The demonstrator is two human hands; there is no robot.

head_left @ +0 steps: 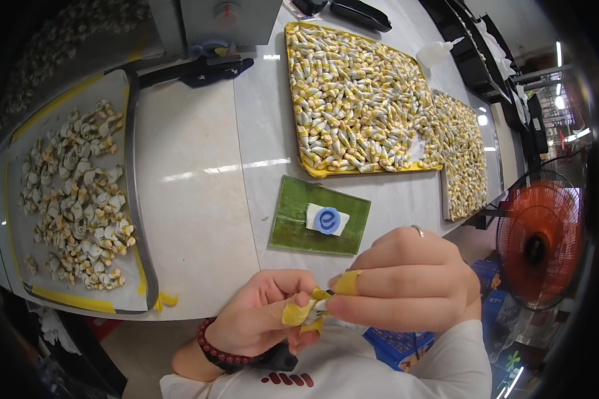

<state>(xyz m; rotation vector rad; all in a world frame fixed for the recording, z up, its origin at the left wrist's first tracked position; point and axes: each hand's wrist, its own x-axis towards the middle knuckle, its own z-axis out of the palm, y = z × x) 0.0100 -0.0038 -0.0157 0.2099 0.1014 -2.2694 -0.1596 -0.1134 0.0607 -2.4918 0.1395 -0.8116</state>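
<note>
My left hand (263, 316), with yellow tape on its fingertips and a red bead bracelet at the wrist, pinches a small white piece with dark marks (318, 308). My right hand (406, 282), ringed and with yellow tape round a finger, closes on the same piece from the right. The fingers cover most of it, so its full shape is hidden. Just beyond the hands lies a green rectangular mat (286, 223). On it rests a white pad (312, 215) topped by a round blue piece (327, 220).
A yellow-edged tray (291, 86) full of small white-and-yellow cones stands at the back; a second filled tray (454, 209) adjoins it. At left, a grey tray (134, 199) holds loose white pieces. A white squeeze bottle (436, 53) stands behind. An orange fan (539, 243) is at right.
</note>
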